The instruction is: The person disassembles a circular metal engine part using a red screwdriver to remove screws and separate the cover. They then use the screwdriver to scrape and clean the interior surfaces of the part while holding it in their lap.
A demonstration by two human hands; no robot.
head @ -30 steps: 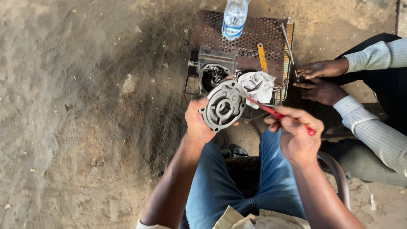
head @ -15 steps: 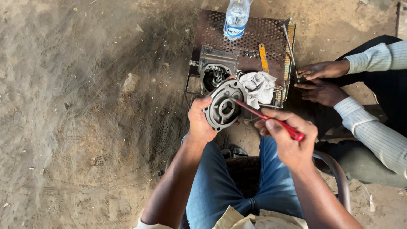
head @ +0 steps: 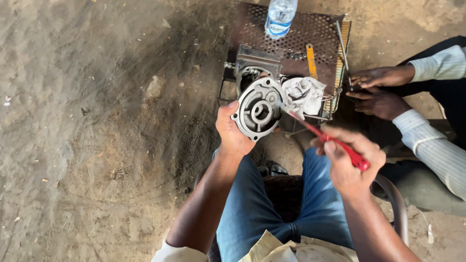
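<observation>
While the round metal cover (head: 259,109) is gripped in the closed left hand (head: 233,133), a red-handled screwdriver (head: 330,140), clasped by the right hand (head: 349,167), is angled up-left toward its rim.

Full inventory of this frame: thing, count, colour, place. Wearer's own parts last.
round metal cover: 1, grey, held up above the knees
screwdriver: 1, red handle, tip at the cover's right edge
rag: 1, whitish, right of the cover
metal housing: 1, grey, on the tray behind the cover
perforated tray: 1, rusty brown, on the ground ahead
water bottle: 1, clear, tray's far edge
yellow bar: 1, on the tray
other person's hands: 2, at the tray's right edge, striped sleeves
dirt ground: grey-brown, all round
left hand: grips the cover
right hand: grips the screwdriver
</observation>
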